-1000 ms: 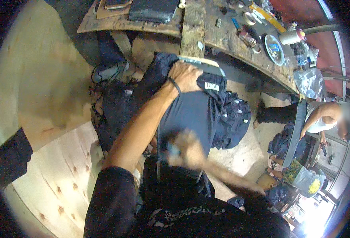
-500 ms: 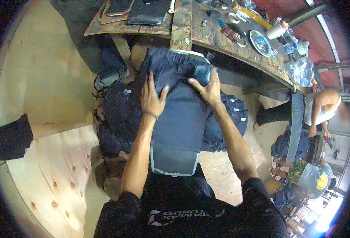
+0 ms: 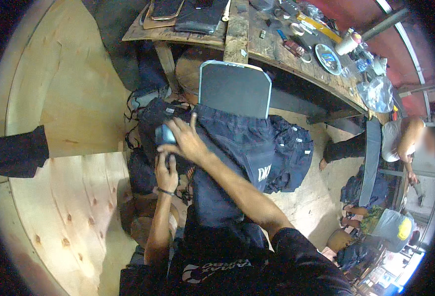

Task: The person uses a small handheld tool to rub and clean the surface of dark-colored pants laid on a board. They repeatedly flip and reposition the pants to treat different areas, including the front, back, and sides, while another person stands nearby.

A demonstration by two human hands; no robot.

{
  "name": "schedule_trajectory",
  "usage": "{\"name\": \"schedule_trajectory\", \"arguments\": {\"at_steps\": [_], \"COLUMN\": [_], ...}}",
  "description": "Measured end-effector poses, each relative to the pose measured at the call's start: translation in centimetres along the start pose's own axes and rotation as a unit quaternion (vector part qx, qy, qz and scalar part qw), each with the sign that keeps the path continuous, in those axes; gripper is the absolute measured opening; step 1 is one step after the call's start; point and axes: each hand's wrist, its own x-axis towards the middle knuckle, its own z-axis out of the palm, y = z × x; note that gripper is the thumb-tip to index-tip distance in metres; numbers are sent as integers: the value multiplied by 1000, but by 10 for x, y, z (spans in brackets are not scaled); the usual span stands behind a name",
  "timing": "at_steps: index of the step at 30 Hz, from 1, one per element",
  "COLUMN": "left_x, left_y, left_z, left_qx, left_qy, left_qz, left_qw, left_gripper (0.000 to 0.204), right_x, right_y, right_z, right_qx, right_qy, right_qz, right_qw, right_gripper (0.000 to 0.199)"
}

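Note:
Dark navy elastic-waist pants (image 3: 227, 148) with white lettering lie over a flat dark board (image 3: 235, 89) with a pale rim. The board's far end stands clear of the waistband. At the left edge of the pants, my right hand (image 3: 188, 143) is closed around a smooth blue-grey object (image 3: 164, 134), whose kind I cannot tell. My right forearm crosses over the pants. Just below, my left hand (image 3: 166, 172) has its fingers drawn together beside the dark cloth. What it pinches, if anything, is hidden.
More dark garments (image 3: 294, 153) lie to both sides of the board. A worn wooden table (image 3: 271, 54) ahead bears tape rolls, a plate (image 3: 327, 59) and a thread cone (image 3: 347, 43). A plywood panel (image 3: 69, 207) is at left. Two other people are at right.
The pants have shifted toward me; the board's far end now shows and its near end is covered. My right hand has crossed left with the blue-grey object. My left hand has moved nearer me.

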Motion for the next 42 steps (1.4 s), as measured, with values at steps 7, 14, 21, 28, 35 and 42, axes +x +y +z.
{"name": "schedule_trajectory", "arguments": {"at_steps": [7,14,21,28,35,42], "left_x": [19,129,210,225,234,50], "left_y": [162,182,218,202,215,134], "left_z": [53,120,141,145,129,75], "left_qx": [115,300,258,229,188,33], "left_qy": [-131,-28,-23,-77,4,-46], "left_qz": [89,200,260,322,343,-42], "left_qw": [981,932,930,915,920,997], "left_gripper": [109,130,148,129,105,81], "right_x": [-86,-44,23,-84,-99,-129], "right_y": [29,181,185,78,112,106], "right_z": [-97,-130,-223,-123,-119,-103], "right_qx": [-130,-191,-172,-187,-102,-91], "right_qy": [359,402,370,217,343,388], "right_qz": [194,236,130,116,116,264], "right_qw": [904,864,904,951,927,878], "right_gripper": [79,81,66,64,63,73]}}
